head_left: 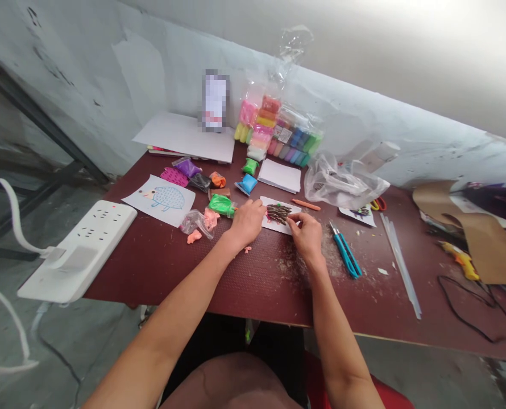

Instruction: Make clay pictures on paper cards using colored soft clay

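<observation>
Two bare hands work apart on a dark red table (253, 284), with a small white card (294, 209) lying between them. Left hand (249, 220): fingers bent down at the card's left edge; whether they grip anything, I cannot tell. Right hand (307, 234): thumb and fingertips close together at the card's right side; any grip there is too small to make out.

On the card lies a bundle of thin brown sticks (280, 213), side by side. Their long axis runs roughly sideways, one set of ends toward each hand, the right-hand ends slightly nearer the person.

From the left: a white power strip (103, 224), slanting; a drawing of a blue spiny animal (169, 197); a bag of green clay (221, 205) near the left hand; the card; a turquoise cutter (345, 250), tip pointing away from the person; clear strips (400, 264); a yellow glue gun (461, 260).
</observation>
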The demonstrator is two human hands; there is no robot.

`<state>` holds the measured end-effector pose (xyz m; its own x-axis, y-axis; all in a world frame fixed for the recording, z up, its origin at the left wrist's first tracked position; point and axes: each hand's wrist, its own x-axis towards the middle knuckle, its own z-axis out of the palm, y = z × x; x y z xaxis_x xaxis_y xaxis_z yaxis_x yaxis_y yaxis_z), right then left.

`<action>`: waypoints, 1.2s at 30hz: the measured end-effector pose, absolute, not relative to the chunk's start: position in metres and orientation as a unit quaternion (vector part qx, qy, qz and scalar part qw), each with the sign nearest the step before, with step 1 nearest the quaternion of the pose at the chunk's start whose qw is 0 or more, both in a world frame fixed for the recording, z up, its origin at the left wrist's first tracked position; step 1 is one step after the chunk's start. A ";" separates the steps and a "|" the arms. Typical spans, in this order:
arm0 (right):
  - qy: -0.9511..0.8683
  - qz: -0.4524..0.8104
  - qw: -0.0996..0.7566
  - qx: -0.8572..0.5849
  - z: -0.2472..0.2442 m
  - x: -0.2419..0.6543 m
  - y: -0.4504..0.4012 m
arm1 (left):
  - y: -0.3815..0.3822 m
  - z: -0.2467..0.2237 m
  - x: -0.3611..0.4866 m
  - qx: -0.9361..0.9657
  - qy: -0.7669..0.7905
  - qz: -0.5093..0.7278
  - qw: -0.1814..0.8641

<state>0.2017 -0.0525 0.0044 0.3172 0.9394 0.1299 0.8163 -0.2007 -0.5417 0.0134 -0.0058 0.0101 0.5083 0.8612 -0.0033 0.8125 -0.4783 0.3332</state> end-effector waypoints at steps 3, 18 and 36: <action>-0.571 0.107 0.290 -0.760 0.007 0.206 -0.054 | -0.006 0.011 0.013 0.853 0.491 0.085 0.153; -0.551 0.097 0.149 -0.815 0.009 0.188 -0.063 | -0.006 0.011 0.013 0.855 0.487 0.087 0.153; -0.605 0.087 0.134 -0.780 0.020 0.201 -0.067 | -0.007 0.011 0.013 0.853 0.491 0.087 0.153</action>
